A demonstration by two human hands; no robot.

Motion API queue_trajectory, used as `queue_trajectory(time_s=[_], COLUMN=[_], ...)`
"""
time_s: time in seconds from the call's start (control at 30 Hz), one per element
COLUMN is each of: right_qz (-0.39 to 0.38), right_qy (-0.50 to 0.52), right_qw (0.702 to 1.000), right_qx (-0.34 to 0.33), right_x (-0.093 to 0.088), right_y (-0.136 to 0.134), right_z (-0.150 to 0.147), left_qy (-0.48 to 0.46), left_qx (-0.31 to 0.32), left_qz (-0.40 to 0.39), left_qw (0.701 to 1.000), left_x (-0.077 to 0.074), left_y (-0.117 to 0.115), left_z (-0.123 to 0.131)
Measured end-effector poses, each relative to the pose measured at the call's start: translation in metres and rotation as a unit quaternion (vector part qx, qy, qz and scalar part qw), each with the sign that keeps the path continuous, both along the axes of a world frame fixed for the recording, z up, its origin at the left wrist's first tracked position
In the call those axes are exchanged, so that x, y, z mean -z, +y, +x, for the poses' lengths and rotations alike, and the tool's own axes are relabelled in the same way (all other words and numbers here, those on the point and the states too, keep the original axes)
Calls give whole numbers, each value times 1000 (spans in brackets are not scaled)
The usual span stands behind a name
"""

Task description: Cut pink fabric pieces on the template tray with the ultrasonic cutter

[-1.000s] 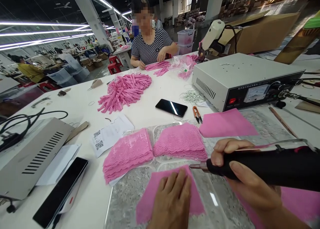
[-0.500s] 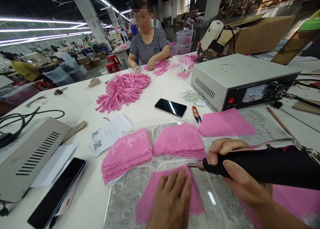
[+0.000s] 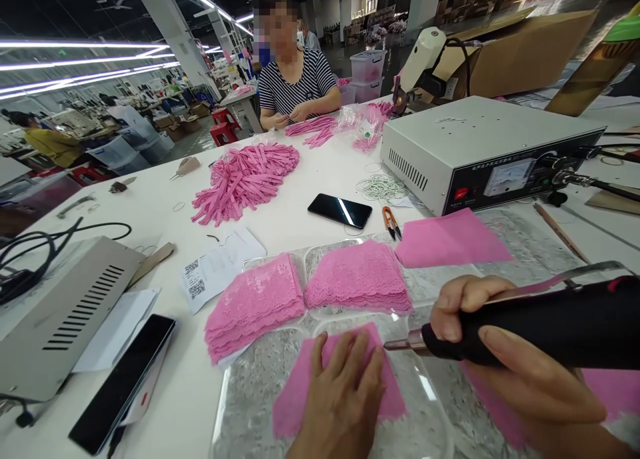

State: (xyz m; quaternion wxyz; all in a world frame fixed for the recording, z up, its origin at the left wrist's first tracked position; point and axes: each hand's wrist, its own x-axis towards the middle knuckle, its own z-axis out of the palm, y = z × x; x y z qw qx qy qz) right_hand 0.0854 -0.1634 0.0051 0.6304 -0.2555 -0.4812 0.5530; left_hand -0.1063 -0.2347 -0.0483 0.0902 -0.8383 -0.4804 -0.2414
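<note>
My left hand (image 3: 345, 385) lies flat with fingers spread on a pink fabric piece (image 3: 295, 399), pressing it onto a clear plate with rounded cut-outs (image 3: 430, 385). My right hand (image 3: 480, 325) is closed around a thick black ultrasonic handpiece (image 3: 555, 322) with a tapered metal tip. The tip is at the right edge of the fabric, near its upper corner, beside my left fingers. Just beyond are two stacks of scalloped pink lace pieces, a left stack (image 3: 257, 305) and a right stack (image 3: 357, 275). A plain pink piece (image 3: 455, 239) lies farther right.
A grey generator box (image 3: 490, 152) with a meter stands back right. Orange thread snips (image 3: 391, 223), a phone (image 3: 340, 211) and pink straps (image 3: 250, 179) lie beyond the stacks. Another phone (image 3: 123, 385) and a vented box (image 3: 75, 305) are left. A co-worker (image 3: 297, 85) sits opposite.
The handpiece tip has shifted from the fabric's upper corner slightly down its right edge, and my right hand has moved right. My left fingers have spread wider. The co-worker's hands have come together.
</note>
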Motion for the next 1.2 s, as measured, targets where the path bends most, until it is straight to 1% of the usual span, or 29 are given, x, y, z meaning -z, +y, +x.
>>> queue_trajectory(time_s=[0.13,0.37,0.5,0.67,0.77,0.87,0.97,1.07,1.2], right_qz=[6,1,15,5,-10,-15,-16,-5,6], right_qy=[-31,-45,-46,-30,-19,-19,-34,-52,-51], right_qw=[999,999,998,999,998,996,995,994,995], right_qx=[-17,-20,-27,-31,-57,-87,-98,-94,-88], right_x=[-3,-6,-6,-7,-9,-9,-8,-9,-10], right_y=[-2,-2,-1,-2,-3,-5,-5,-6,-5], right_z=[-3,-6,-5,-3,1,3,2,1,0], left_qy=[-3,-10,-14,-6,13,18,18,17,10], left_qx=[-1,-2,-1,4,9,9,7,7,4], left_qz=[-9,-25,-27,-46,-74,-84,-87,-84,-77], left_qw=[1000,1000,1000,999,997,996,996,996,997], left_x=[0,1,1,-6,-12,-14,-14,-12,-11], left_y=[0,0,0,0,-2,-3,-4,-4,-4], left_z=[-1,1,1,0,-1,-2,-2,-2,-2])
